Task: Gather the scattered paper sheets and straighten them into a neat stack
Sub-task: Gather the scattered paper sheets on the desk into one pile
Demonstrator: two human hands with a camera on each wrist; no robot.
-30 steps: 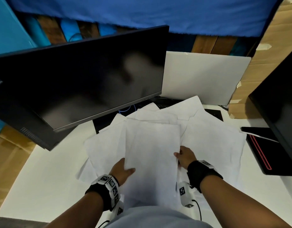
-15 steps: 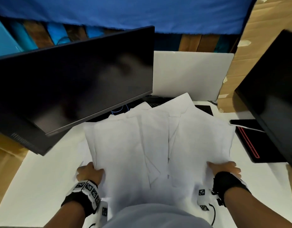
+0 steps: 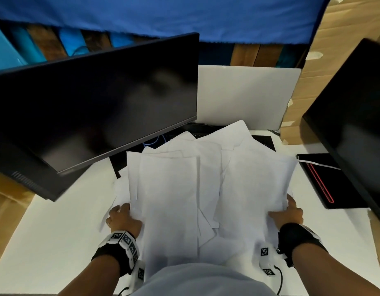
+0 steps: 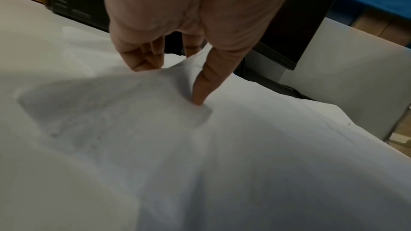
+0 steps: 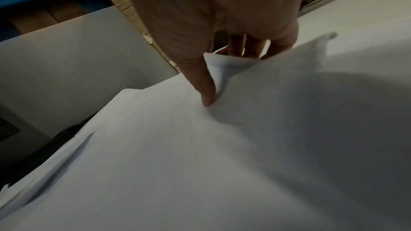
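Several white paper sheets lie fanned and overlapping on the white table in front of me. My left hand holds the pile's left edge. In the left wrist view its thumb presses on top of the sheets and its fingers curl under the lifted edge. My right hand holds the right edge the same way. In the right wrist view its thumb lies on the sheets and its fingers reach beneath the raised edge.
A dark monitor leans over the table's left rear, and a second one stands at the right. A black pad with a red line lies right of the sheets. Behind are a white board and a black keyboard.
Both hands left the middle sheet, spread out to the pile's left and right edges and took hold there. The outer sheets have since drawn slightly inward.
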